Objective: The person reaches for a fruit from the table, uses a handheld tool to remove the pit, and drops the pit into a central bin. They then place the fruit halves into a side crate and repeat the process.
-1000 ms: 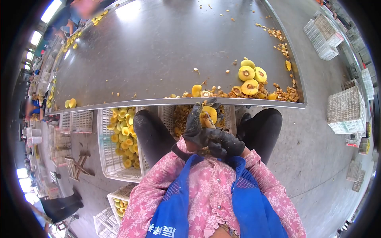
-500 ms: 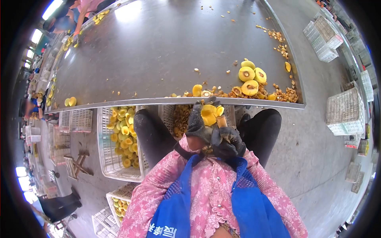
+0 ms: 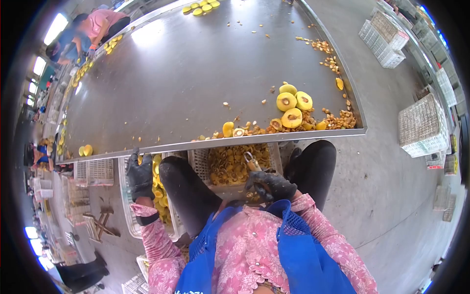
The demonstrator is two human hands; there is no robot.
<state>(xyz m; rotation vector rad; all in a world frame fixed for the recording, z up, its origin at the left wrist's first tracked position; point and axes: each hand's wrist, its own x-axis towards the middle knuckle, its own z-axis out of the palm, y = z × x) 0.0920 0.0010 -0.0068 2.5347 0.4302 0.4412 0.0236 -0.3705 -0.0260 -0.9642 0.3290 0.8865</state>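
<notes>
My left hand [image 3: 140, 177], in a dark glove, is over the left crate [image 3: 128, 211] of yellow peach halves [image 3: 159, 188], beside the table edge. Its fingers are stretched out, and I see nothing held in them. In front of my body, my gloved right hand [image 3: 274, 186] is closed round a pitting tool [image 3: 253, 162] with a wooden handle and a metal loop at its tip. The tool points up over a second crate [image 3: 199, 161] between my knees, which holds brown-yellow pits and scraps [image 3: 230, 169].
A metal table [image 3: 171, 88] with a raised rim spans the front. Several cut peaches [image 3: 292, 117] and loose pits [image 3: 340, 120] lie at its right corner. A co-worker [image 3: 100, 24] bends over the far left side. White crates [image 3: 423, 125] stand on the floor at right.
My left hand has moved from my right hand out to the left crate, and the peach half it held is no longer in it. My right hand keeps the tool. The view has shifted.
</notes>
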